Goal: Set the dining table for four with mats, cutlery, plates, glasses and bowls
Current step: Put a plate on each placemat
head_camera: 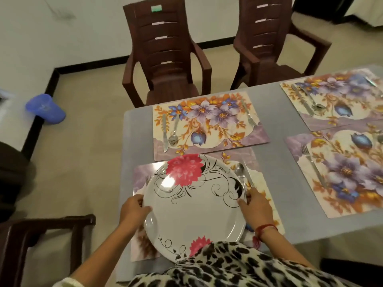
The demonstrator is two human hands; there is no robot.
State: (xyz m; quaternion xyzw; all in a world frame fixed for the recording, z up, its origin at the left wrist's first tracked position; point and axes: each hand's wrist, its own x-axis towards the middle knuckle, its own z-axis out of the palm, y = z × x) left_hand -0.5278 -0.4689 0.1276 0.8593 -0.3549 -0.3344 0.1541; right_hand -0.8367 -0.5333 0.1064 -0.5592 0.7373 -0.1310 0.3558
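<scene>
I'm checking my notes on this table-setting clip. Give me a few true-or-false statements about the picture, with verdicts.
1. The left hand and the right hand both hold the flowered plate by its rim. True.
2. Four floral mats lie on the grey table. True.
3. The far left mat already carries a plate. False: it bears only a knife, a spoon and a fork.
4. A glass stands on each mat. False: no glass is on the table.
5. Two brown chairs stand at the table's far side. True.
</scene>
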